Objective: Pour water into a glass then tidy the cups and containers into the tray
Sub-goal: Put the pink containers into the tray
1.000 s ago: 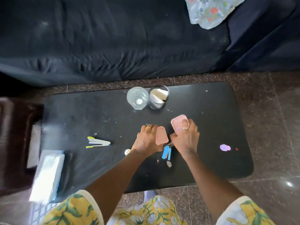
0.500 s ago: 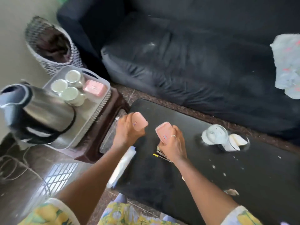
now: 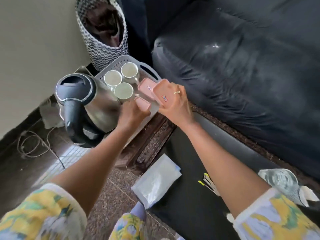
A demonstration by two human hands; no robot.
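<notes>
Left hand (image 3: 131, 113), fingers clamped on small pink container (image 3: 142, 103), over the tray (image 3: 119, 61) beside cups (image 3: 123, 90) | right hand (image 3: 174, 105) grips second container (image 3: 161, 92), tilted, overlapping third container (image 3: 147, 86) lying in tray.

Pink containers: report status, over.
Left hand grips pink container; right hand grips second pink container. Both over tray. Three cups, kettle crowd it.

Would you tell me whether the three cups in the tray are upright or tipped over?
Upright: the cups show round open mouths facing up.
</notes>
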